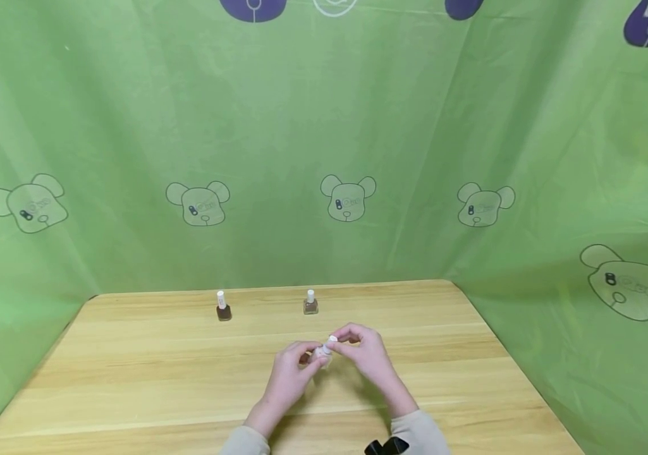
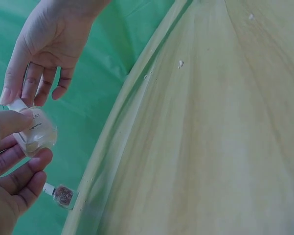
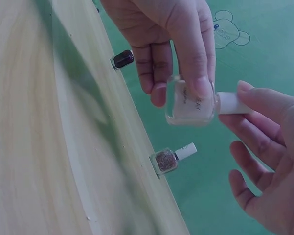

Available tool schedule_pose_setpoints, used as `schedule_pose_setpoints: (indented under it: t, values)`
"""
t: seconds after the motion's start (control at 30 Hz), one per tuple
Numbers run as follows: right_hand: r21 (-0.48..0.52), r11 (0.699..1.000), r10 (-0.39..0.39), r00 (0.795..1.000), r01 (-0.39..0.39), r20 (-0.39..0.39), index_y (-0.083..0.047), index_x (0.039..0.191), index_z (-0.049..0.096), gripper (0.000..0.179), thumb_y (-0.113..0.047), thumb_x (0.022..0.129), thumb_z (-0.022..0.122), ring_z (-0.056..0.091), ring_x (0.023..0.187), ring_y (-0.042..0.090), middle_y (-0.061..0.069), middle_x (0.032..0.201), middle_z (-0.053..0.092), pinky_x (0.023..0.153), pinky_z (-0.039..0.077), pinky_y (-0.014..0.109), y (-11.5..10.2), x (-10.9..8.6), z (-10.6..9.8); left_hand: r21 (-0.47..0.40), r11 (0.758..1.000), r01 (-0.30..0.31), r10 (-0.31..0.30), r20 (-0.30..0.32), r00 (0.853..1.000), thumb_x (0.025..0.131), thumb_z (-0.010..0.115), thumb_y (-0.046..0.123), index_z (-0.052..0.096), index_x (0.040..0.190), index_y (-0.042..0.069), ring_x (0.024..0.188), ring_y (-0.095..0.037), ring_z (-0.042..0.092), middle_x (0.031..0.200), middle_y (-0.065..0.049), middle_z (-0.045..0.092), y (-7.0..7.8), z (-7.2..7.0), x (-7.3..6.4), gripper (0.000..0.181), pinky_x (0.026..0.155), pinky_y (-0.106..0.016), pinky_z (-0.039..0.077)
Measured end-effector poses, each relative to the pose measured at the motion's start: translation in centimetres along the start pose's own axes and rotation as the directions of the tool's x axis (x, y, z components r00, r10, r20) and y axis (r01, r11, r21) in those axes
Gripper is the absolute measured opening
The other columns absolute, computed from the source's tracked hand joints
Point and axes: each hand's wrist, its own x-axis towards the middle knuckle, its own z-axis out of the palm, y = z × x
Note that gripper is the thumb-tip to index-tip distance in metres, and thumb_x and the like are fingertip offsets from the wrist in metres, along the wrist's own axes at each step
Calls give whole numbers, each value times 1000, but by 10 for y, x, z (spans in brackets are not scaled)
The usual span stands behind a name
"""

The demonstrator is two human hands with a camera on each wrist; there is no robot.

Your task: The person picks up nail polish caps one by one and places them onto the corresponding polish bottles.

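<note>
Between both hands, above the table, is a clear glass nail polish bottle (image 3: 188, 115) with pale contents, dark lettering and a white cap (image 3: 230, 103). My left hand (image 1: 291, 374) grips the glass body, its thumb lying over the lettering in the left wrist view. With thumb and index finger, my right hand (image 1: 370, 355) pinches the white cap; its other fingers hang loosely curled in the right wrist view. The bottle is tilted, cap toward the right hand. In the head view the fingers hide part of it.
Toward the table's back edge stand two more white-capped nail polish bottles: a dark one (image 1: 224, 312) at left and a brownish one (image 1: 310, 307) nearer the middle. The wooden table (image 1: 130, 379) meets a green curtain (image 1: 278, 246) printed with bear heads.
</note>
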Motion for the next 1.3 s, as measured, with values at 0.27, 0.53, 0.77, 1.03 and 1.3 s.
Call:
schedule_pose_setpoints:
  t: [0.27, 0.53, 0.77, 1.03, 1.3]
  values:
    - [39, 999, -4, 999, 6, -47, -11, 83, 69, 17, -19, 77, 82, 59, 80, 9, 0, 84, 70, 79, 46, 26, -1, 1, 5, 4, 1000, -7, 7, -19, 1000, 85, 74, 25, 71, 105, 7, 79, -10, 65, 98, -7, 72, -1, 2, 0, 28, 73, -17, 57]
    - [121, 992, -48, 995, 37, 89, -8, 114, 67, 32, -19, 85, 74, 61, 93, 6, 12, 108, 71, 80, 49, 22, 2, 2, 2, 15, 1000, -11, 11, -24, 1000, 86, 73, 25, 70, 107, 7, 81, -12, 67, 100, -7, 72, -2, 1, 0, 28, 75, -20, 58]
    - [176, 983, -88, 977, 53, 196, -6, 128, 60, 41, -19, 91, 68, 64, 102, 11, 16, 121, 68, 84, 50, 20, 6, 3, -1, 6, 1000, -13, 13, -30, 999, 87, 71, 27, 70, 107, 5, 81, -12, 66, 100, -7, 72, -2, -1, 0, 29, 76, -21, 58]
    - [183, 983, -72, 975, 33, 210, -4, 125, 62, 39, -20, 90, 68, 65, 99, 10, 16, 120, 69, 84, 50, 20, 7, 3, -3, -12, 1000, 11, -11, -9, 1000, 88, 70, 27, 69, 109, 5, 82, -13, 67, 102, -8, 72, -3, 0, 1, 31, 76, -19, 57]
    - [166, 986, -41, 979, 7, 200, -5, 119, 66, 33, -18, 88, 69, 64, 97, 9, 15, 118, 70, 85, 50, 22, 6, 3, -4, -34, 999, 7, -7, 4, 1000, 88, 70, 28, 69, 109, 5, 84, -17, 68, 103, -9, 71, -3, 0, 0, 31, 77, -19, 58]
